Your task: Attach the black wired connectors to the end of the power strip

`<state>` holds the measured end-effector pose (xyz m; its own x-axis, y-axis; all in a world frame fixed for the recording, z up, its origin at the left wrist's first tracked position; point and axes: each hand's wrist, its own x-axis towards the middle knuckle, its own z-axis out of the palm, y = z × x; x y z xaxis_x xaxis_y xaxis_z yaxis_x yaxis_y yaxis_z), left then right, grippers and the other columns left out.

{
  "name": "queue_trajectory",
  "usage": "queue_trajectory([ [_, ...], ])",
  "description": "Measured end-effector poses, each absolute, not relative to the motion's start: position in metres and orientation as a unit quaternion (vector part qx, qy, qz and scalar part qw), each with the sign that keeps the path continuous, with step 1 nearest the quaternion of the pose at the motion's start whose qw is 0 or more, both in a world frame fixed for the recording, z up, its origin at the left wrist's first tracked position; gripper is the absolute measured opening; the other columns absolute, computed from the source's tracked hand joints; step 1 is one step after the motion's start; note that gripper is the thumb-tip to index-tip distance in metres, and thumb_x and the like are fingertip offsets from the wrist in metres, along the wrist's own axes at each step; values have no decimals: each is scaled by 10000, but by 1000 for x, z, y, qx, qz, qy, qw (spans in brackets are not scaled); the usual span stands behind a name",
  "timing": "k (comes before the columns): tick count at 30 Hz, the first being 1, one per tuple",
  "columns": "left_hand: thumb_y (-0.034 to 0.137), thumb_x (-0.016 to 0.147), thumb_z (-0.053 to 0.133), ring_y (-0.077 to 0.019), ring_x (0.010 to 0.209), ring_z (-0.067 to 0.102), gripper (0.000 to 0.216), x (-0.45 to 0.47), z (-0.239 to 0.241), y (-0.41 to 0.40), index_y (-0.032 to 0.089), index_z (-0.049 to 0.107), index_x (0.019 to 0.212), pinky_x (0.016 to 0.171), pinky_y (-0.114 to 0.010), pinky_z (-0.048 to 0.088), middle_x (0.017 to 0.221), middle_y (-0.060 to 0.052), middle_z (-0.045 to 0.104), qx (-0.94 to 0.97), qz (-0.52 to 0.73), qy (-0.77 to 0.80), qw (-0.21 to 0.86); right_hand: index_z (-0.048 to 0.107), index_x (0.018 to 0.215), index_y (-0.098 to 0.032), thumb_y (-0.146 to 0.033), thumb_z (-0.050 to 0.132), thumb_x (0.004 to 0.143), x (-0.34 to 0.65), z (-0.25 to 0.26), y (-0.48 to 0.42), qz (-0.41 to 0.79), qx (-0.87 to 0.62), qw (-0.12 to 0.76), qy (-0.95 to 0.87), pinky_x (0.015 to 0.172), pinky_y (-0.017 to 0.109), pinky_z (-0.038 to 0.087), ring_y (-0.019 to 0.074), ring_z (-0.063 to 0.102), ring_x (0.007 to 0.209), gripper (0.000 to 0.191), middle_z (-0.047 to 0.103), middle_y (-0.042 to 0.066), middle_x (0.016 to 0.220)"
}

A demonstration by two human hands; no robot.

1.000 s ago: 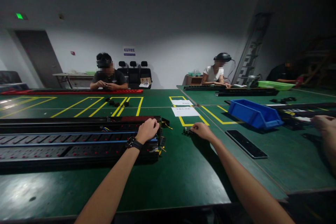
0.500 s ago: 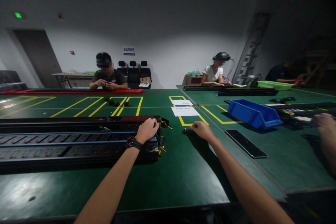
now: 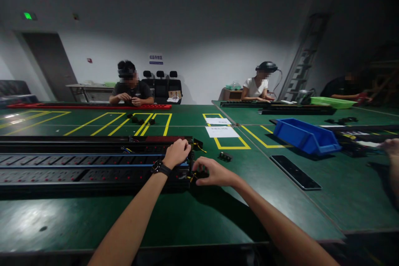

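Observation:
Several long black power strips [image 3: 102,171] with rows of sockets and small red parts lie side by side on the left. My left hand [image 3: 177,153], a watch on its wrist, is closed over the right end of one strip; its fingertips are partly hidden. My right hand [image 3: 212,171] is at the strip ends with thumb and fingers curved apart, around a dark end piece and the yellow wires [image 3: 193,177]; whether it touches them I cannot tell. Another black end piece with a yellow wire [image 3: 198,145] sticks out behind. A small black part [image 3: 225,156] lies on the green table beyond my right hand.
A phone [image 3: 294,172] and a blue bin [image 3: 307,137] are on the right, near another person's hand [image 3: 391,147]. White papers [image 3: 222,131] lie mid-table. Small black parts [image 3: 137,120] sit farther back. Two people work across the table; another is at the far right.
My right hand has let go of the small black part, leaving it on the table, and moved left and nearer to the wired strip ends. My left hand stays at the strip end.

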<state>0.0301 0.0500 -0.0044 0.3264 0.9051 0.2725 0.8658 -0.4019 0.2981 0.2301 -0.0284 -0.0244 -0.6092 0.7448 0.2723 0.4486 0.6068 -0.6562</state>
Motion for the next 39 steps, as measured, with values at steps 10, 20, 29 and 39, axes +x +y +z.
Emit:
queue_trajectory([
  [10, 392, 1020, 423, -222, 1009, 673, 284, 30, -6, 52, 236, 655, 966, 831, -311, 504, 1077, -73, 685, 812, 200, 546, 51, 656, 996, -189, -96, 760, 775, 227, -30, -27, 242, -349, 251, -870, 823, 292, 467, 177, 598, 916, 262, 657, 18, 1006],
  [20, 403, 1019, 421, -224, 1012, 672, 293, 30, -7, 53, 236, 655, 961, 827, -310, 505, 1076, -77, 687, 812, 201, 545, 53, 641, 1012, -197, -109, 738, 803, 225, -34, -28, 243, -361, 264, -861, 827, 304, 483, 179, 606, 908, 247, 666, 24, 1018],
  [29, 403, 1016, 421, -231, 1016, 675, 291, 29, -7, 52, 237, 650, 947, 833, -321, 508, 1070, -72, 687, 813, 205, 543, 51, 653, 1008, -199, -128, 759, 812, 225, -34, -28, 241, -357, 263, -863, 823, 296, 476, 179, 608, 912, 234, 662, 21, 1010],
  [39, 397, 1022, 424, -222, 1001, 679, 298, 30, -6, 51, 228, 664, 971, 814, -306, 504, 1081, -83, 690, 811, 199, 548, 51, 659, 977, -203, -139, 769, 807, 222, -40, -27, 220, -363, 283, -860, 837, 309, 484, 185, 625, 916, 212, 678, 19, 982],
])
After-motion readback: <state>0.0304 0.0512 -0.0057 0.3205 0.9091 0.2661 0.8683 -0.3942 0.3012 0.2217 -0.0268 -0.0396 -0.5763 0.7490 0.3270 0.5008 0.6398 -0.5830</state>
